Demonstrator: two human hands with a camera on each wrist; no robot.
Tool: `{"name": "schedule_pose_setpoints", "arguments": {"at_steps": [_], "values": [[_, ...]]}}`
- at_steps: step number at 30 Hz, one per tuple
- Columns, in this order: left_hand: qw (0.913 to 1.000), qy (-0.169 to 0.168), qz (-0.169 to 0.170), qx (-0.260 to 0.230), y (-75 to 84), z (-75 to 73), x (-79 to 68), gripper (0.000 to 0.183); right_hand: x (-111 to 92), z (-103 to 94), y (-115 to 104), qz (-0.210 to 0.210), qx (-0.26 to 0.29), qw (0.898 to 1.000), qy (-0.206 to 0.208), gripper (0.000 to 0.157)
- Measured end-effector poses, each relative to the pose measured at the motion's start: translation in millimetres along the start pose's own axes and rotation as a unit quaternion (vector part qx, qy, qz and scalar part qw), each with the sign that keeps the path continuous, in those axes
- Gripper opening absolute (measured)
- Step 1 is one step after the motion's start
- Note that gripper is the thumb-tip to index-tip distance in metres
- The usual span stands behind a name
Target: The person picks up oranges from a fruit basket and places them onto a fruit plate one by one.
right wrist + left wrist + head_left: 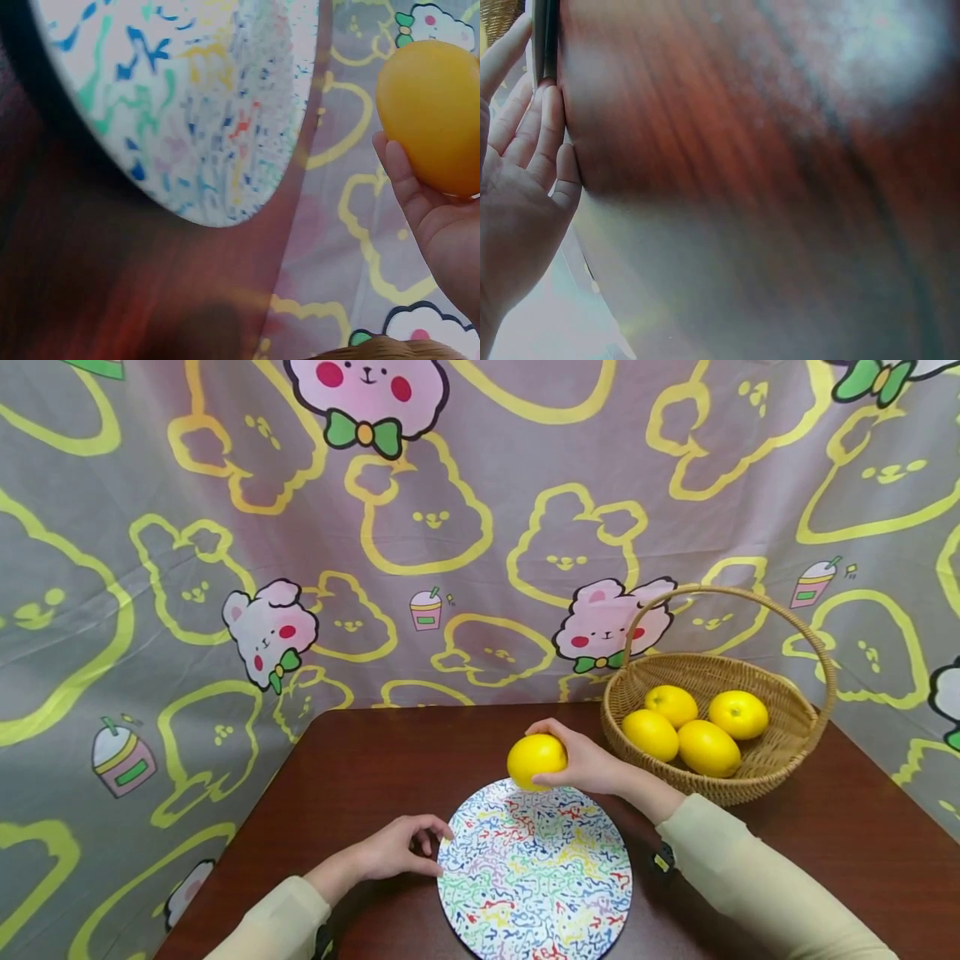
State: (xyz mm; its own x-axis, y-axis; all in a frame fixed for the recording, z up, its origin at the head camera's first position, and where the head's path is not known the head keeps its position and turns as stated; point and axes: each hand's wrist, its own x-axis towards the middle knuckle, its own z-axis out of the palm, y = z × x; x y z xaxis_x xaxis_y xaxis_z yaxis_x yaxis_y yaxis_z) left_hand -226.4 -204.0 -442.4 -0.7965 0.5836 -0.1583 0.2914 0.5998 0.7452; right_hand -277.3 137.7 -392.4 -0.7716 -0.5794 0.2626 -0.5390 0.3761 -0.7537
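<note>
My right hand [583, 763] grips a yellow lemon [534, 761] over the far edge of a round board [532, 877] covered in multicoloured squiggles. In the right wrist view the lemon [429, 116] sits against the fingers, apart from the board's surface. At the board's left rim is my left hand [397, 847], its thumb and fingertips touching or very near the edge. The left wrist view shows those fingers [549, 124] fairly straight beside the rim, with some fingertips low by the tabletop. Several more lemons [708, 748] lie in a wicker basket [780, 760].
The basket, with a tall arched handle [821, 652], stands at the back right, beyond my right forearm. All of this is on a dark red-brown wooden table [375, 752]. A curtain [480, 527] printed with cartoon animals hangs behind and beside the table.
</note>
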Motion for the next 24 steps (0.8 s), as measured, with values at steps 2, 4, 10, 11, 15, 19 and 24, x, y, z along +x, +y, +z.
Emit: {"name": "schedule_pose_setpoints", "arguments": {"at_steps": [2,4,10,11,15,19,24], "values": [[1.0000,0.000,0.003,-0.001,0.1,0.0,-0.3,0.038,0.2,3.1,-0.1,0.005,0.000,1.000,-0.003,0.062],[1.0000,0.001,0.002,-0.001,0.0,-0.2,-0.5,0.038,0.5,6.7,3.0,0.012,-0.002,1.000,-0.007,0.062],[0.9999,0.001,0.006,-0.011,2.2,1.1,-1.1,0.038,0.7,15.1,15.9,0.022,-0.004,0.999,-0.023,0.062],[0.9999,0.001,0.008,-0.013,2.4,1.5,-1.4,0.038,0.6,15.9,17.5,0.020,-0.004,0.999,-0.026,0.062],[0.9999,0.001,0.006,-0.013,1.9,1.7,-2.1,0.038,0.2,18.7,21.9,0.013,-0.009,0.999,-0.037,0.065],[1.0000,0.000,0.004,-0.008,1.1,1.2,-2.0,0.038,0.9,22.0,26.5,0.017,-0.021,0.999,-0.043,0.067],[1.0000,-0.001,0.001,-0.004,0.9,0.6,-1.3,0.038,1.6,24.8,31.8,0.025,-0.021,0.998,-0.047,0.066]]}}
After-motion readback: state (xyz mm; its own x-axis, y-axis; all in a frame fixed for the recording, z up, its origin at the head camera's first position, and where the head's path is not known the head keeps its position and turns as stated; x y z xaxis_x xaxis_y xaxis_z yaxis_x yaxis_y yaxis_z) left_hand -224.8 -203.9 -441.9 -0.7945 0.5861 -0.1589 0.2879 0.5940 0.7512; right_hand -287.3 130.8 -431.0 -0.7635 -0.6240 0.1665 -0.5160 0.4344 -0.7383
